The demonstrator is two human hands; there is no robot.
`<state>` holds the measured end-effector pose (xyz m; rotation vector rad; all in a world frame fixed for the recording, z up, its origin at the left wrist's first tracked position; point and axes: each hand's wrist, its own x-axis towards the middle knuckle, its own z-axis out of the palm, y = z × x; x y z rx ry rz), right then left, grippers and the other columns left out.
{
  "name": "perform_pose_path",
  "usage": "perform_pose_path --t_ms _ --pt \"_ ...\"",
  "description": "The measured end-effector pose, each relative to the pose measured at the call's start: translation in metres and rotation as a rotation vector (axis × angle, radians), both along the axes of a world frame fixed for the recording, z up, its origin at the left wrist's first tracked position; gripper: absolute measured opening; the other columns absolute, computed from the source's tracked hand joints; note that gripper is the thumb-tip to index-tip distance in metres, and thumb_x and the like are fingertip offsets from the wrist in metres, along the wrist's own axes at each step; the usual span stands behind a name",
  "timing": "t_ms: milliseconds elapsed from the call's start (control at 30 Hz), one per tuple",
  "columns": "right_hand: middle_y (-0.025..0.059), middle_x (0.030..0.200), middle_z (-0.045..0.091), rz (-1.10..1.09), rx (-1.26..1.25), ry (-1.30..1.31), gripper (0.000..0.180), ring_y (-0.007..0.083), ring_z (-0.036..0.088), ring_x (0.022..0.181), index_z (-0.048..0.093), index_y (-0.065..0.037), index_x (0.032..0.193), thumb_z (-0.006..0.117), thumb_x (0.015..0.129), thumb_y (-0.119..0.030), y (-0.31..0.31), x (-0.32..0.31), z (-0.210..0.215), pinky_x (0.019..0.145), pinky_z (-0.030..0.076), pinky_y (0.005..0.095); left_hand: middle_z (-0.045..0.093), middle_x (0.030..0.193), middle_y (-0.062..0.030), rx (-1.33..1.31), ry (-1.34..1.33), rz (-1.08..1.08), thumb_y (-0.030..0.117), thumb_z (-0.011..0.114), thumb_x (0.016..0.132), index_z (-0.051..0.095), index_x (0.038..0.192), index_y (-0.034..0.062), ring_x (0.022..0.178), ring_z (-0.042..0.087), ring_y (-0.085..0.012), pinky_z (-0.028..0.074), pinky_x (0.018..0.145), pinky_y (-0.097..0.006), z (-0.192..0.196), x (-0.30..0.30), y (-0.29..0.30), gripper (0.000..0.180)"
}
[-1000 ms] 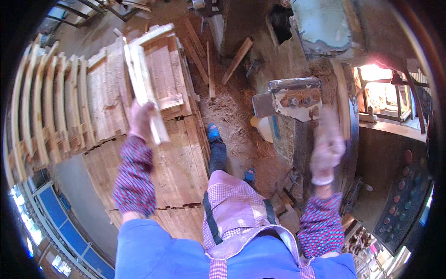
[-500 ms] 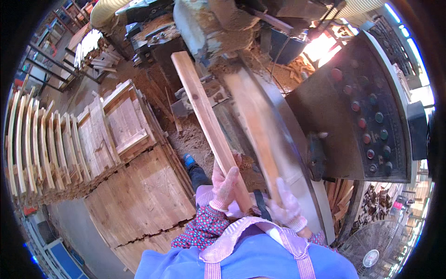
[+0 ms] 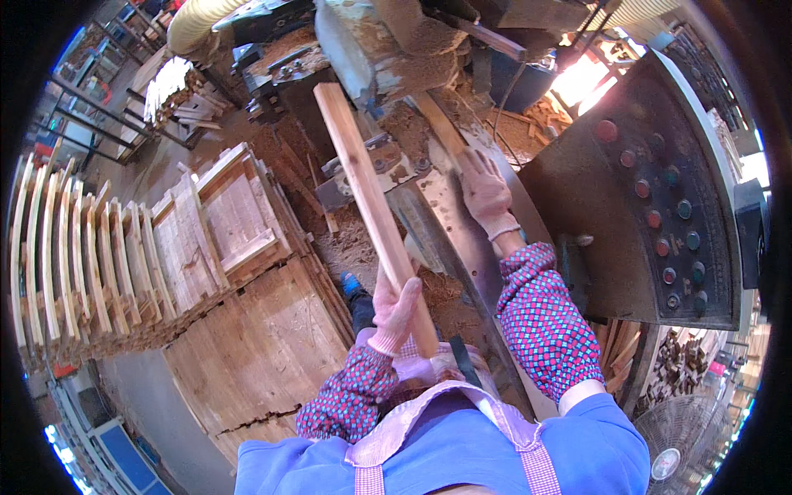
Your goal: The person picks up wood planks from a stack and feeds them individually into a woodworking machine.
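My left hand (image 3: 394,309), in a light work glove, is closed around the lower part of a long wooden strip (image 3: 363,177). That strip slants up and to the left, over the floor and the machine's near side. My right hand (image 3: 487,194), gloved too, reaches forward over the metal machine table (image 3: 450,210). Its fingers are stretched out flat at the near end of a second wooden strip (image 3: 437,122). The far end of this strip is hidden under the dusty machine head (image 3: 404,49).
A control panel with coloured buttons (image 3: 652,198) stands close on the right. Stacked boards (image 3: 264,338) and a row of upright slats (image 3: 91,256) fill the left. A fan (image 3: 689,441) is at lower right. Sawdust (image 3: 363,247) lies around the machine.
My right hand has moved forward from near my body, and the second strip has slid away under the machine head. The left hand still grips its strip, now raised slightly.
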<state>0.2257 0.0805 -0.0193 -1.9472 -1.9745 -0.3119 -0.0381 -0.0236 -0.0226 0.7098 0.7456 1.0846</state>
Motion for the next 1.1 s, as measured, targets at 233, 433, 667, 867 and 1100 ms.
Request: perform_pose_path --t_ms 233,433,667,867,1100 --pt "0.0292 0.151 0.034 0.1 -0.513 0.906 0.092 0.0384 0.037 0.14 0.027 0.003 0.151 0.077 0.081 -0.03 -0.165 -0.11 0.061 0.115 0.032 0.0415 0.038 0.152 -0.0107 0.076 -0.03 -0.265 0.03 0.055 0.101 0.025 0.154 0.0013 0.139 0.039 -0.0244 0.029 0.115 -0.036 -0.008 0.01 -0.019 0.068" --pt "0.0297 0.138 0.05 -0.448 -0.533 0.479 0.068 0.0452 0.051 0.125 0.04 0.002 0.146 0.068 0.087 -0.018 -0.325 -0.083 0.06 0.105 0.042 0.045 0.039 0.151 -0.0217 0.377 0.925 -0.192 0.024 0.07 0.089 0.039 0.146 -0.0007 0.143 0.034 -0.0339 0.026 0.118 -0.042 -0.069 -0.112 0.051 0.07" --pt "0.0291 0.147 0.04 -0.332 -0.337 0.015 0.05 0.0457 0.038 0.137 0.041 0.005 0.144 0.047 0.101 -0.021 -0.208 -0.057 0.012 0.116 0.029 0.0503 0.019 0.16 -0.0245 -0.097 2.154 0.059 0.055 0.057 0.087 0.016 0.154 -0.0029 0.15 0.016 -0.034 0.013 0.122 -0.041 -0.182 -0.346 0.248 0.098" --pt "0.0165 0.15 0.043 -0.155 -0.26 -0.035 0.047 0.0312 0.035 0.143 0.042 -0.001 0.146 0.043 0.099 -0.003 -0.024 -0.01 -0.012 0.119 0.026 0.0394 0.025 0.158 -0.021 -0.364 2.465 0.022 0.056 0.071 0.076 0.02 0.153 0.0009 0.146 0.022 -0.0383 0.019 0.119 -0.051 -0.217 -0.445 0.334 0.107" --pt "0.0155 0.148 0.047 0.066 -0.121 0.088 0.044 0.0275 0.04 0.14 0.048 -0.001 0.143 0.046 0.098 -0.001 0.071 -0.012 -0.011 0.115 0.032 0.0361 0.03 0.153 -0.0241 -0.322 2.481 -0.025 0.026 0.07 0.077 0.03 0.148 0.0017 0.137 0.038 -0.0348 0.035 0.112 -0.048 -0.208 -0.443 0.334 0.085"
